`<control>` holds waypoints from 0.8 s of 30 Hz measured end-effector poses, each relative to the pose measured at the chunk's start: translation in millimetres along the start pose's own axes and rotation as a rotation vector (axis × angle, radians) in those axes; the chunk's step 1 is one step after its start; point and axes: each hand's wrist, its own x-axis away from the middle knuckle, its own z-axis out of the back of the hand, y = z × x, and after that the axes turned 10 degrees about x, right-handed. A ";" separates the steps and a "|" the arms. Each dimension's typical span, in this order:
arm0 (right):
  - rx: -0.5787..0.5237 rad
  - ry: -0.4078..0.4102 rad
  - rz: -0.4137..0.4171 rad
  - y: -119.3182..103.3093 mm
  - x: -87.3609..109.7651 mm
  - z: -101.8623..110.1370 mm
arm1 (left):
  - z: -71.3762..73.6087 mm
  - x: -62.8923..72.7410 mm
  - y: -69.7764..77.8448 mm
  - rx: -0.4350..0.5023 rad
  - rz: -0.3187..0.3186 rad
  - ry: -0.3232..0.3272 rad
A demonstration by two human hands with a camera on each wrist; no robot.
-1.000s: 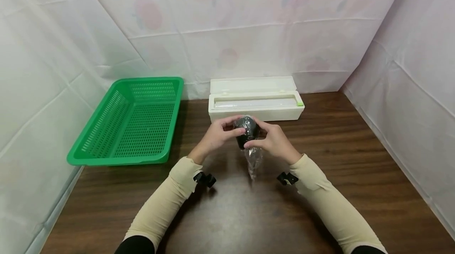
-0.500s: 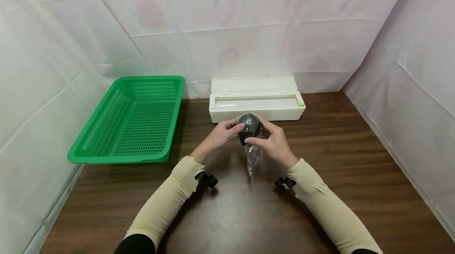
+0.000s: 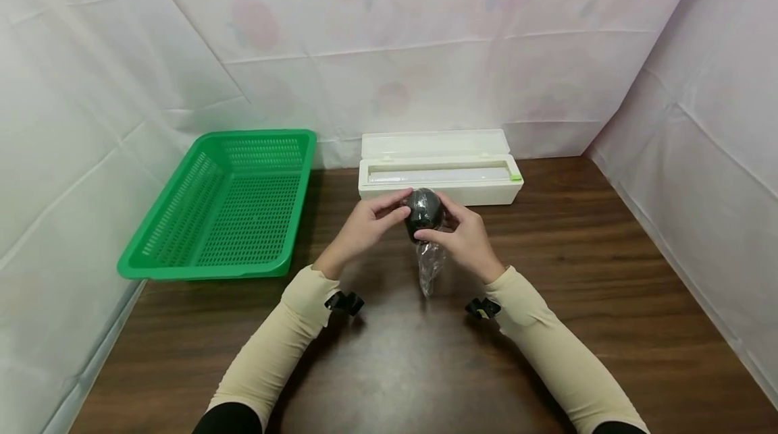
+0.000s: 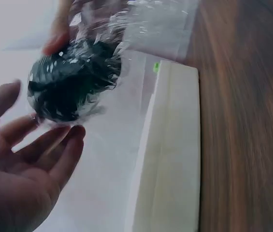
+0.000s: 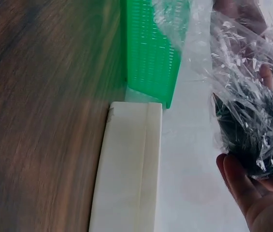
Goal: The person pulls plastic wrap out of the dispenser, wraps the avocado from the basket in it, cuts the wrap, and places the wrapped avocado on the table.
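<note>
A dark, rounded object [image 3: 423,208] is wrapped in clear plastic film, its exact kind hidden under the wrinkles. My right hand [image 3: 467,238] pinches it from the right, thumb across its lower front. A twisted tail of film [image 3: 430,265] hangs below it. On the other side is my left hand [image 3: 363,226], fingertips close at the object's edge. The left wrist view shows the left thumb [image 4: 6,96] apart from the wrapped object [image 4: 68,87], fingers loosely bent beneath it. In the right wrist view, crinkled film covers the object [image 5: 250,125] above the right fingertips.
Behind the hands stands a long white film dispenser box [image 3: 440,192] with its lid raised and a roll inside. A green plastic basket [image 3: 292,225] sits at the left. Pale cloth walls enclose the brown wooden table [image 3: 608,252] at the back and sides.
Both hands have lifted the wrapped object slightly away toward the box. The left hand has drawn back a little to the left, while the right hand keeps hold.
</note>
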 end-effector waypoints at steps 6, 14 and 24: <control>-0.006 0.031 -0.005 -1.0 -1.9 -2.5 | -5.2 1.9 4.1 -0.263 -0.033 -0.085; -0.032 0.047 -0.010 -1.3 -1.0 -3.5 | -7.4 1.1 0.1 -0.093 0.050 -0.110; -0.083 0.029 0.002 -0.2 0.7 -2.7 | -8.4 -1.4 -1.1 0.091 0.137 -0.037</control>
